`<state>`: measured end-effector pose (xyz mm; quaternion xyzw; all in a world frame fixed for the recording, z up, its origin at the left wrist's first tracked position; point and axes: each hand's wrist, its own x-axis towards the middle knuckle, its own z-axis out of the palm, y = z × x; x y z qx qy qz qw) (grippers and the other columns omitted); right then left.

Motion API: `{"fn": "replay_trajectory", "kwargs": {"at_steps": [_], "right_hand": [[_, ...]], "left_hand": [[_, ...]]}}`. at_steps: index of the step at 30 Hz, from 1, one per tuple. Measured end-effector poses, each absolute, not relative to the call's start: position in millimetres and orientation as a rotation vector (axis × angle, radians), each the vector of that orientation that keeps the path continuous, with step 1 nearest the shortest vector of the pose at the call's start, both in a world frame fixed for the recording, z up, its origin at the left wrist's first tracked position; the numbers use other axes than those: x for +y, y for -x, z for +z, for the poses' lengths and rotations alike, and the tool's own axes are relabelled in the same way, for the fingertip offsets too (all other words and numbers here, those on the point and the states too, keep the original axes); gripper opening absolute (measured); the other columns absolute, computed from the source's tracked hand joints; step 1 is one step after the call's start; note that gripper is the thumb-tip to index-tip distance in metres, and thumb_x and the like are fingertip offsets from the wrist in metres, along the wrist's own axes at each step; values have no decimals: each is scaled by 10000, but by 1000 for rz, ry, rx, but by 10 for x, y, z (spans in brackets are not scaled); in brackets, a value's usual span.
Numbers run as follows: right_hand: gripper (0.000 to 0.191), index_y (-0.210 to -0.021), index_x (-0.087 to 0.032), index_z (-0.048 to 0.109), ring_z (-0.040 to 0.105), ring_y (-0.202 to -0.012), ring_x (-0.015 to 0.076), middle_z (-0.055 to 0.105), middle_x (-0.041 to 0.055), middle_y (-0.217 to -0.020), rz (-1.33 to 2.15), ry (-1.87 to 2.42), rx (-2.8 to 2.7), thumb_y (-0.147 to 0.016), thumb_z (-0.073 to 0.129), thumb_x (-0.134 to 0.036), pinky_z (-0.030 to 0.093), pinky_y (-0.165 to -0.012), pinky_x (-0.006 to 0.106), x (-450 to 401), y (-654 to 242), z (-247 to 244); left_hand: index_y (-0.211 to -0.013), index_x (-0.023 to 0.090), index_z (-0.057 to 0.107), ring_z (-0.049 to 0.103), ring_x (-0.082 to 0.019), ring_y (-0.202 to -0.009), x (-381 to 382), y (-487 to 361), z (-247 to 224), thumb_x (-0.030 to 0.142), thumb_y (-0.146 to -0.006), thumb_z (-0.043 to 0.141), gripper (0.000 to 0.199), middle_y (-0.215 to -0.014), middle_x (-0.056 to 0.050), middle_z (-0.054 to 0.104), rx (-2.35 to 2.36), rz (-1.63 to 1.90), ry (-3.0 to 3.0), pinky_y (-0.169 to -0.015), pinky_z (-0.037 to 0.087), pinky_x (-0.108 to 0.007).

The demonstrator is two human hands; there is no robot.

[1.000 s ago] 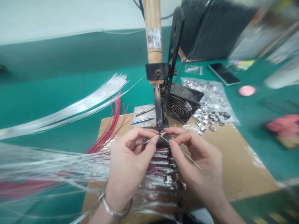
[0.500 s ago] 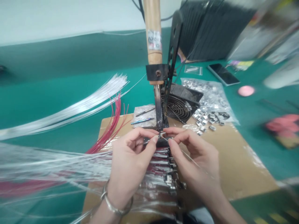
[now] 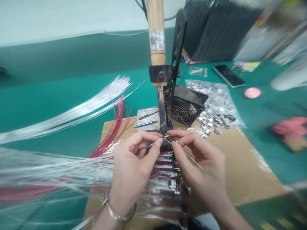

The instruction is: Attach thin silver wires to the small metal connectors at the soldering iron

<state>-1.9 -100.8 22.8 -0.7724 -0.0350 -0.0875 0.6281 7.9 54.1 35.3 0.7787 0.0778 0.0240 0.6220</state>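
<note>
Just below the upright soldering iron (image 3: 156, 38), the left hand (image 3: 133, 166) pinches a small metal connector (image 3: 167, 138), the right hand (image 3: 199, 163) a thin wire (image 3: 193, 161).

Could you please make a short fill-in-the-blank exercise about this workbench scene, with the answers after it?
A silver metal bangle circles the person's ____ wrist.
Between the white wire bundle and the brown cardboard sheet lies a bundle of ____ wires.
Small silver metal parts lie on and around a clear plastic ____.

Answers: left; red; bag.
</note>
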Motion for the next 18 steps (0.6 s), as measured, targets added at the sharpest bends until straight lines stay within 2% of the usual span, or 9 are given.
{"fn": "replay_trajectory", "kwargs": {"at_steps": [14, 18], "right_hand": [[130, -822, -220, 667, 762, -1029, 212, 782, 45, -1115, -210, 1752, -80, -905, 694, -123, 593, -907, 313, -1011, 20, 227], [143, -817, -221, 655, 759, -1040, 206, 781, 37, -1123, -196, 1755, -77, -904, 686, -112, 584, -910, 306, -1013, 22, 224]], "left_hand": [[-801, 203, 755, 723, -159, -775, 527, -86, 366, 214, -840, 781, 49, -913, -23, 792, 161, 74, -1799, -549, 485, -190], [-795, 200, 753, 730, -155, -784, 534, -89, 374, 212, -840, 788, 58, -908, -22, 793, 167, 57, -1788, -612, 524, -188]]}}
